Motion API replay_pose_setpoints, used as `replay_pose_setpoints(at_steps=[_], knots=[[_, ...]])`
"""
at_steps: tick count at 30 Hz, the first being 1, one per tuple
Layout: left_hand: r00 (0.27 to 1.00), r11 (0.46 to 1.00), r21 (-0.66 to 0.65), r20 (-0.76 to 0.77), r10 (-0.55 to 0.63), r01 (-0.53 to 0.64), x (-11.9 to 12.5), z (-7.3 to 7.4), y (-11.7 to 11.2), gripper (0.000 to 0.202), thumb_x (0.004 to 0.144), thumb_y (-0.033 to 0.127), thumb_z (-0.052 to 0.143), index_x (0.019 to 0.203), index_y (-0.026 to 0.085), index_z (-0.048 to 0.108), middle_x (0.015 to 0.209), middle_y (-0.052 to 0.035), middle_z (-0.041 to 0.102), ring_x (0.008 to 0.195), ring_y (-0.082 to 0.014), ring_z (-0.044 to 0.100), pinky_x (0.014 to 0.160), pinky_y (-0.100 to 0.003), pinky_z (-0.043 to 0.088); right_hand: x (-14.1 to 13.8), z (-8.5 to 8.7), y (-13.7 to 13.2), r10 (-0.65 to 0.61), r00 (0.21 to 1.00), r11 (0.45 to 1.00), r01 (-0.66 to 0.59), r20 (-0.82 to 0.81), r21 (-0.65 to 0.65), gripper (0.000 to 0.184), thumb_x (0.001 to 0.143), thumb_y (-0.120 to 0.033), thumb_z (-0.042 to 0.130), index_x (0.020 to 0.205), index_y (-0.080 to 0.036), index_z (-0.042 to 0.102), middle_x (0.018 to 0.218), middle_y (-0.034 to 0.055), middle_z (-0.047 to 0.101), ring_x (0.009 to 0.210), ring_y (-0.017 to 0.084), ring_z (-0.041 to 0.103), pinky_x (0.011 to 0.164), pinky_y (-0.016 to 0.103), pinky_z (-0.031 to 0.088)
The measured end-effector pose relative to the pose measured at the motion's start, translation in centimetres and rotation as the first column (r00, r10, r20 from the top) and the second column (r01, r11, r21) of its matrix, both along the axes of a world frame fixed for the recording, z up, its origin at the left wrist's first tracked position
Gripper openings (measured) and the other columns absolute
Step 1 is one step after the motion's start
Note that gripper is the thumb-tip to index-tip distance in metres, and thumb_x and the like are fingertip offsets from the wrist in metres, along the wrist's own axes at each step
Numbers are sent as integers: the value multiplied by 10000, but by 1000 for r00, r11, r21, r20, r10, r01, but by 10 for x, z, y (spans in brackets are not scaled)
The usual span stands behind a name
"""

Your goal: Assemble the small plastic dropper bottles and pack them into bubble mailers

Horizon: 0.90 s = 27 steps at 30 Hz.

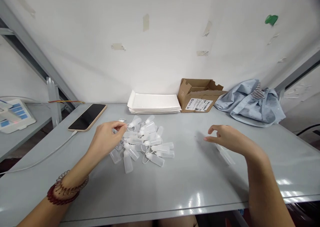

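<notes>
A heap of small translucent squeeze bottles (155, 141) with white caps and looped strips lies mid-table. Over its left edge is my left hand (106, 137), thumb and fingertips pinched together; whatever they may hold cannot be made out. To the right, my right hand (228, 138) hovers above the table, thumb and index finger apart with nothing between them. Under and just beside that hand lies a clear plastic piece (226, 156), partly hidden by the hand.
A charging phone (87, 117) lies at left, its white cable (47, 160) running off the table. At the wall stand a stack of white envelopes (155, 103), an open cardboard box (197, 98) and a crumpled light-blue cloth (250, 103). The grey table (175, 187) has a front edge.
</notes>
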<state>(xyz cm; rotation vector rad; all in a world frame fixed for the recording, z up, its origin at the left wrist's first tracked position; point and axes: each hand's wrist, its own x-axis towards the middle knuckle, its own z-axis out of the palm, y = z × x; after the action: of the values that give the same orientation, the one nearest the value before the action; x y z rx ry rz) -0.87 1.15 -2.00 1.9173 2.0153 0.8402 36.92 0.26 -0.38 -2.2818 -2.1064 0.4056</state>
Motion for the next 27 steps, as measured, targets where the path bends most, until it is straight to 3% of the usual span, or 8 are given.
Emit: replay_pose_setpoints(at_steps=[4,9,15,21,23,25,27], knots=[[999,1000,28,-37,7,-6,0,-1,0,310,767,420,469,793,215,699,879,-3,713,536,-154,523,574,-283,419,12,5,-5,-60,998,980,63,24,-188,403,678,-518,611,934,-207,596,833,65,634,641,213,614,561,306,413],[1000,998,62,-4,11,-10,0,-1,-1,296,768,427,471,744,219,679,869,-7,715,561,-161,529,589,-286,425,6,6,-6,-91,995,942,103,52,-320,321,655,-310,625,948,-193,563,861,52,627,606,177,623,565,295,418],[1000,996,89,-2,3,-3,3,0,-3,272,789,408,470,755,223,666,851,-2,708,612,-169,533,633,-286,429,10,-7,-3,-115,989,971,131,93,-200,285,565,-165,621,850,-180,612,882,79,626,760,236,615,534,281,431],[998,991,133,65,-27,18,4,2,-6,231,815,377,490,772,227,661,868,-8,705,713,-185,553,635,-275,422,15,-14,3,-64,997,986,70,45,-151,217,563,-111,579,765,-185,610,867,86,621,695,211,598,474,264,428],[995,986,163,81,-51,37,5,2,-8,222,827,368,495,774,228,659,861,-8,700,741,-185,557,607,-263,413,10,-10,4,-7,999,996,2,-51,-94,136,626,-159,586,757,-189,609,840,75,623,701,198,598,523,274,454],[990,976,203,95,-104,83,7,2,-11,212,838,358,500,778,227,656,854,-6,692,740,-178,553,561,-248,396,0,-4,3,92,960,995,-98,-265,-6,97,705,-241,599,788,-193,612,833,63,629,740,192,598,605,292,482],[977,957,242,98,-192,164,11,3,-16,197,849,339,506,788,222,652,826,-6,678,710,-165,542,514,-235,375,-14,0,1,206,817,978,-183,-538,97,150,750,-319,628,831,-194,608,862,52,625,776,181,592,683,308,494]])
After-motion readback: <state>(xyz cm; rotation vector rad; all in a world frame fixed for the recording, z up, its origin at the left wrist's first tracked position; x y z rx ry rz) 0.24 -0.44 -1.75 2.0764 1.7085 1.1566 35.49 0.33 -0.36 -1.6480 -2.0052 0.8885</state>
